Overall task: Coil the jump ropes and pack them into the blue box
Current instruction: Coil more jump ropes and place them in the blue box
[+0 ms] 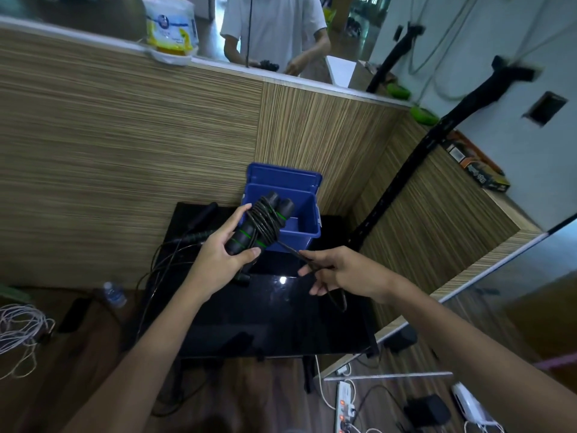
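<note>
left hand [218, 254] fingers clenched on a pair of black handles [249, 232] with green rings, cord [265, 220] wound around them – held just in front of the blue box [299, 232], lid up, at 12 o'clock on the black tabletop [281, 314]. right hand [337, 270] at 3 o'clock pinches the loose cord end, pulled taut. second rope [187, 235] lies uncoiled at 9 o'clock of the box – trailing off the tabletop edge.

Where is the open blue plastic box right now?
The blue plastic box sits at the far edge of the black glossy table, against the wood panel wall, just behind the left hand.
</note>
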